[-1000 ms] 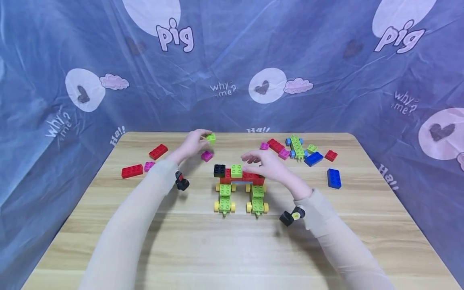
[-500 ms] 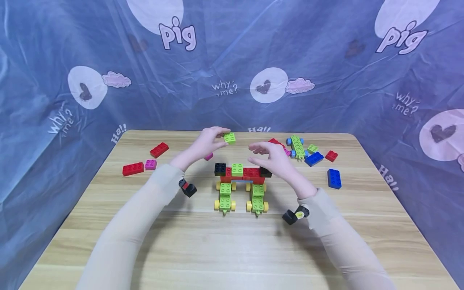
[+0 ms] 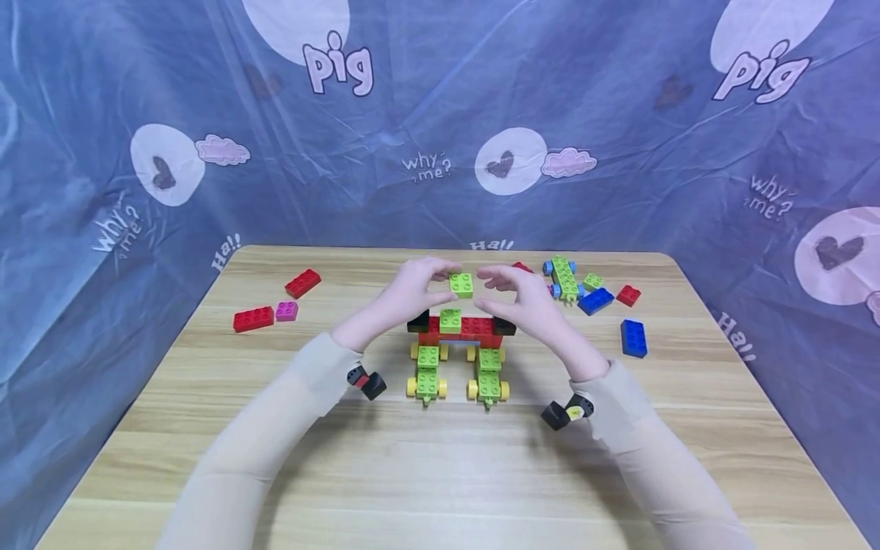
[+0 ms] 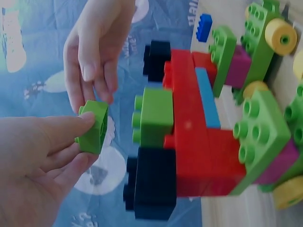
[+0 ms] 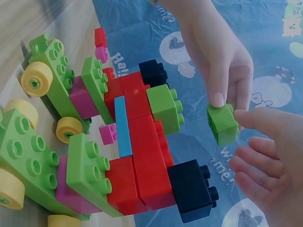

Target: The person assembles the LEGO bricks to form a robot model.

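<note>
My left hand (image 3: 412, 294) pinches a lime green 2x2 toy brick (image 3: 461, 286) between thumb and fingers, above a built model. Beside it my right hand (image 3: 525, 302) has loosely bent fingers, its thumb tip right at the brick in the right wrist view. The model has a red brick bridge (image 3: 477, 328) across two green wheeled bases (image 3: 427, 386) with yellow wheels. On top, a green brick (image 4: 158, 111) sits between two black bricks (image 4: 156, 184). A light blue piece (image 4: 208, 97) shows under the bridge, and purple bricks (image 5: 83, 98) lie between green layers.
At the left lie red bricks (image 3: 253, 319) and a pink brick (image 3: 286, 311). On the right are a green car base with blue wheels (image 3: 564, 279), blue bricks (image 3: 634, 338), a small red brick (image 3: 629, 296) and a small green brick (image 3: 593, 283). A patterned cloth (image 3: 440, 99) hangs behind.
My left hand has carried the green brick from the table's back rightward and nearer, to above the model. My right hand has shifted slightly right and back, beside that brick.
</note>
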Demonstrator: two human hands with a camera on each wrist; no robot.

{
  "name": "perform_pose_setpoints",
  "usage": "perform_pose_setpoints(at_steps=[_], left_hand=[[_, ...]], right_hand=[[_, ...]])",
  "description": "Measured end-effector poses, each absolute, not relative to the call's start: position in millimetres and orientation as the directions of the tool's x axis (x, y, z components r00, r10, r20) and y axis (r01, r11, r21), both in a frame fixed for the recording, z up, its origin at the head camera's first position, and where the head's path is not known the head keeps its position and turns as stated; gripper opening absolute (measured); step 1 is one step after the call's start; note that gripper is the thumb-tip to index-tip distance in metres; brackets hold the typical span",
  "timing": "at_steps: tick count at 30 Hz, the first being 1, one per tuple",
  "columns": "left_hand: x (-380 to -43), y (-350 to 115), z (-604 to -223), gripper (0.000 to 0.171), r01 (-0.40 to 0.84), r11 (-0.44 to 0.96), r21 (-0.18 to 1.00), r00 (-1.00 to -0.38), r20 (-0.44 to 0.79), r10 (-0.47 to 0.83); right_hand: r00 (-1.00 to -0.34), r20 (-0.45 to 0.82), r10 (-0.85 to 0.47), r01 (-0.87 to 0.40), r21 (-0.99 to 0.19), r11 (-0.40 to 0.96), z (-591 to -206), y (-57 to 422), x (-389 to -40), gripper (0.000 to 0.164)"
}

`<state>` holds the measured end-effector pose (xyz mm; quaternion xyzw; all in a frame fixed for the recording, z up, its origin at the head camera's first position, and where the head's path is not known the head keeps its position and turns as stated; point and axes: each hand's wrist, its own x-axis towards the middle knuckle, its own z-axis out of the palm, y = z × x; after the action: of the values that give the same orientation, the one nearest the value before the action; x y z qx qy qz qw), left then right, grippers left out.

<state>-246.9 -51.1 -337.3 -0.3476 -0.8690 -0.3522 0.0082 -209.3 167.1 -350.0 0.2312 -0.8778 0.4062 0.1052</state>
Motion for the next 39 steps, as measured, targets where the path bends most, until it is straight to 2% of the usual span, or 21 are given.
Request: perform_pose_setpoints(at_steps=[20, 28, 39], left_hand=[[-224, -33, -344, 0.048, 0.562, 0.528, 0.637, -0.767, 0.162, 0.621], [-225, -35, -347, 0.051, 0.611, 0.578, 0.541, -0.754, 0.175, 0.633], [-227, -40, -352, 0.047, 0.613, 0.618, 0.492, -0.751, 0.122, 0.649]], right_hand=[[-0.894, 0.266, -0.361, -0.44, -0.676, 0.59, -358, 173, -201, 0.043], [-0.894, 0.254, -0.37, -0.437, -0.68, 0.589, -364, 174, -202, 0.039], [-0.894, 0.234, -0.383, -0.432, -0.678, 0.595, -370, 174, -206, 0.037]])
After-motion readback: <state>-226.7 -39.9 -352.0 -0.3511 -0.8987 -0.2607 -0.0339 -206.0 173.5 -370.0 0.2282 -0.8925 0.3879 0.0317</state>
